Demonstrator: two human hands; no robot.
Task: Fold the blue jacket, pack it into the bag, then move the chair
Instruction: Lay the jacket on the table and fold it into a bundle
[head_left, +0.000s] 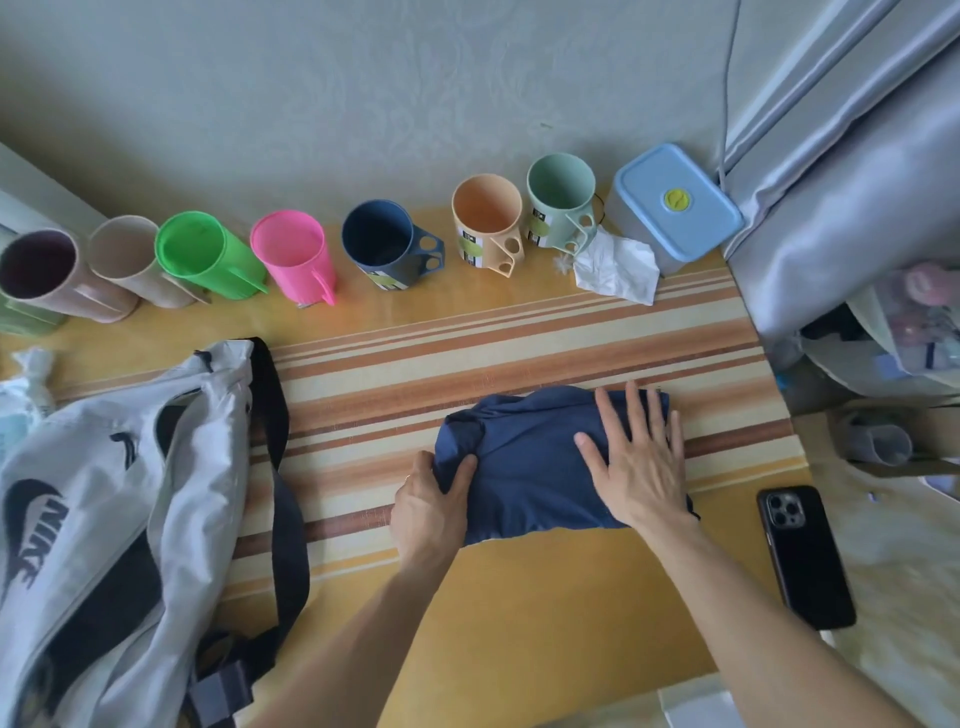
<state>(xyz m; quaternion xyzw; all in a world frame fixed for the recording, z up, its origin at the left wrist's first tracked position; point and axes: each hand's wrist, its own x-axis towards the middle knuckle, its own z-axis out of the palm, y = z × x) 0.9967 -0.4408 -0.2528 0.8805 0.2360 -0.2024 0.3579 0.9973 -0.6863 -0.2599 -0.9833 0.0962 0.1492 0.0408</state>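
The blue jacket (530, 467) lies folded into a compact bundle on the striped yellow table (467, 613). My left hand (428, 506) grips the bundle's left edge, thumb on top and fingers under the fabric. My right hand (636, 460) rests flat on the jacket's right half, fingers spread. A grey-white sports bag (119, 499) with a dark strap lies slumped on the table's left side, a short way from the jacket. No chair is visible.
Several coloured cups, among them a pink one (296, 262) and a navy one (387, 244), line the back edge by the wall. A blue lidded box (675, 205) and crumpled tissue (618, 267) sit back right. A black phone (805, 556) lies front right.
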